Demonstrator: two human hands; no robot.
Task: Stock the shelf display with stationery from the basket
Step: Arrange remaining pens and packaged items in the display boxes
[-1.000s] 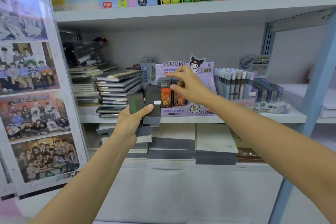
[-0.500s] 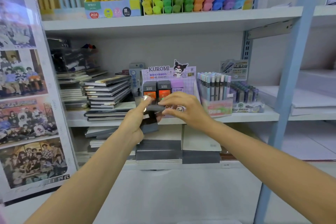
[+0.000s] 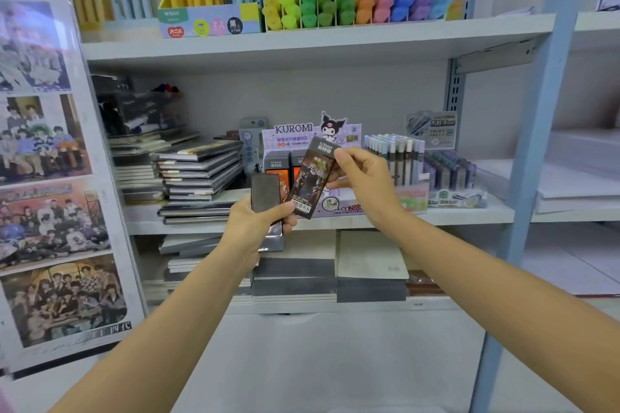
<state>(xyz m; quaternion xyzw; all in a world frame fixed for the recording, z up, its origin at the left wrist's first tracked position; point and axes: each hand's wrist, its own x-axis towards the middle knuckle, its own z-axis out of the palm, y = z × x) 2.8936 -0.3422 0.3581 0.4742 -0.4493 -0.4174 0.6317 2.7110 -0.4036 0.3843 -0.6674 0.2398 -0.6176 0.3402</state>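
Head view: the left hand (image 3: 255,225) grips a stack (image 3: 266,194) of dark packs, thumb across its front near the lower edge. How many packs it holds is hard to make out, since only the top face and a sliver of the side show below the hand. The right hand (image 3: 365,178) pinches a single pack (image 3: 313,178) at its upper end between thumb and fingertips, the other fingers curled behind.

This pack hangs in the air in front of the Kuromi display (image 3: 295,132) on the middle shelf (image 3: 453,216), hiding much of the box's open front. Two packs already standing in the box show only their tops, to the left of it. The pack's small print is too fine to read.

The held pack faces the camera with its printed side. Its long axis leans, the top end up and to the right, the barcode end down and to the left, close by the left thumb (touching or not, I cannot tell). The stack stands nearly upright, a plain dark face forward.

Pens (image 3: 392,154) stand just right of the display, partly behind the right hand. Notebooks (image 3: 198,174) lie piled to its left. Both forearms are cut off by the frame's lower edge.
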